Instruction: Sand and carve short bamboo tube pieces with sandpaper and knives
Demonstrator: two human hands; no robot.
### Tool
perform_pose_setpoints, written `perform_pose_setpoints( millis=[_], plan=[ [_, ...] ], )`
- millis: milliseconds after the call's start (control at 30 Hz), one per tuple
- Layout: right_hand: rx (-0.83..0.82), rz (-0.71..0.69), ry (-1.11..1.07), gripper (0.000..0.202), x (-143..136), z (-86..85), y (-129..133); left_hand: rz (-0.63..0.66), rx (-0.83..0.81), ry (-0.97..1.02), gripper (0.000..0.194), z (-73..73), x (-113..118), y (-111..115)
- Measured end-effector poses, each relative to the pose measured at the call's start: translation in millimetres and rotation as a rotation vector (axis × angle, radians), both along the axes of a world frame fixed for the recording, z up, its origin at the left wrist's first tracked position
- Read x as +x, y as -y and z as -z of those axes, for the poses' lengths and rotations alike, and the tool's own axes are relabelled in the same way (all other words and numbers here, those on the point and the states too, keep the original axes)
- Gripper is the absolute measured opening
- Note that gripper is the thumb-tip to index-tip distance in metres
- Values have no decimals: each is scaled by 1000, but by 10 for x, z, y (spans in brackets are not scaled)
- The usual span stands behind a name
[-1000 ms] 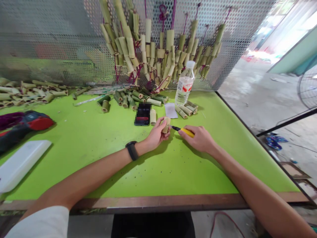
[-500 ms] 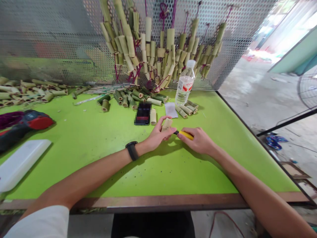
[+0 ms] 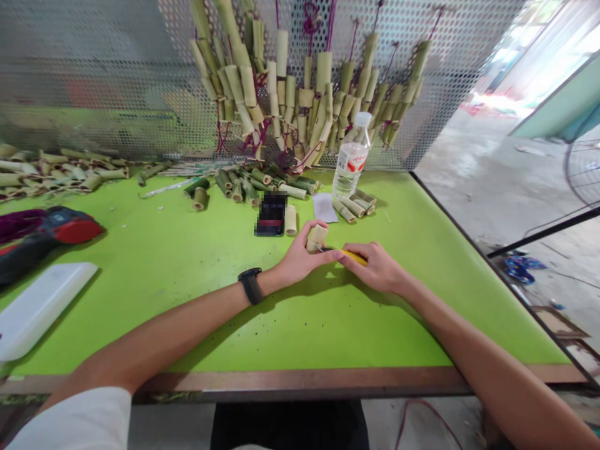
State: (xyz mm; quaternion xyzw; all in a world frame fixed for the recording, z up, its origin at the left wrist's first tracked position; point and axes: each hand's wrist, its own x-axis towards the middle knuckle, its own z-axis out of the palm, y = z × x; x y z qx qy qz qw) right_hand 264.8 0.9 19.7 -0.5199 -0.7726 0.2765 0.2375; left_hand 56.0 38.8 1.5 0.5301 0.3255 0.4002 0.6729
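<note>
A short pale bamboo tube [image 3: 319,235] is gripped in my left hand [image 3: 300,256], fingers curled behind it. My right hand [image 3: 375,267] is closed around the yellow handle of a utility knife [image 3: 354,256]. The dark tip of the knife reaches the lower end of the tube, and my left thumb lies along the knife near its front. A second pale bamboo tube [image 3: 290,220] stands on the green table [image 3: 290,331] beyond my left hand, beside a phone [image 3: 271,214] with a blurred screen.
Behind are a water bottle [image 3: 351,159], a white paper [image 3: 324,207], and cut bamboo pieces [image 3: 354,206]. Strung bamboo tubes [image 3: 323,72] hang on a perforated metal panel [image 3: 117,37]. At left lie a red-and-black power tool [image 3: 70,226], a white box [image 3: 47,306] and heaped bamboo [image 3: 70,169].
The knife tip has moved left onto the bamboo tube. My left thumb has shifted right and now lies over the front of the knife.
</note>
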Motion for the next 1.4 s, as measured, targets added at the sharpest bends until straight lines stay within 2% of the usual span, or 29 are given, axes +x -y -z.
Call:
perform_pose_setpoints(
  millis=[333,600,900,1200,1400],
  plan=[
    [-1,21,9,63,6,18,-7,-15,3,-17,84,-34,3,30],
    [22,26,33,59,17,11,-17,-42,19,-33,87,12,7,29],
    [-13,50,44,68,16,-2,-8,-48,87,-63,69,46,27,1],
    [44,150,143,58,-33,-33,35,-32,44,-105,69,88,29,-38],
    [96,214,195,61,-30,-56,63,-44,90,-157,55,144,31,-51]
  ],
)
